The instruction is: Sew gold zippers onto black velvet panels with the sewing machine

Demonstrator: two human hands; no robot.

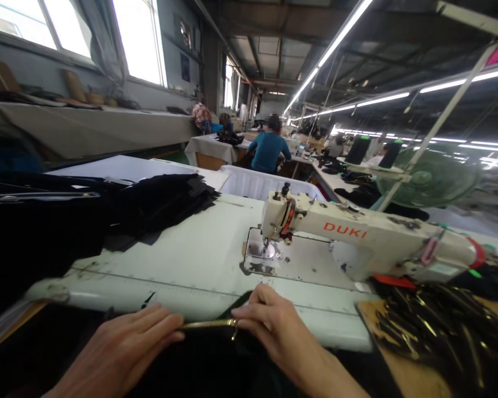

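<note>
Zipper (207, 324) stretched right there between our two hands, gold teeth in a short straight line, at the near edge of the sewing table, with its slider (234, 326) hard by the fingertips of our right hand (276, 320) and the pull dangling. That right hand has thumb and forefinger pinched on the zipper's end; our left hand (128, 342) lies over the other end, fingers side by side, and we can't tell whether its thumb grips from beneath. Below the grip, dark cloth (216, 367) fills our lap side, its folds too black to read. Just beyond the grip runs a ruler strip (199, 288) along the pale tabletop (186, 249), and farther ahead, slightly right, we've got the sewing machine (315, 218), DUKI in orange across its arm. Out to the right of the grip, a tangle of dark strips with golden glints (444, 331) sits on a brown board (419, 367); off to the left, a big stack of dark fabric pieces (157, 207). Well ahead, past the table, we spot a white bin (265, 182), then a person in a teal top (269, 150), back to us, and, right of them, a green fan (427, 177).
</note>
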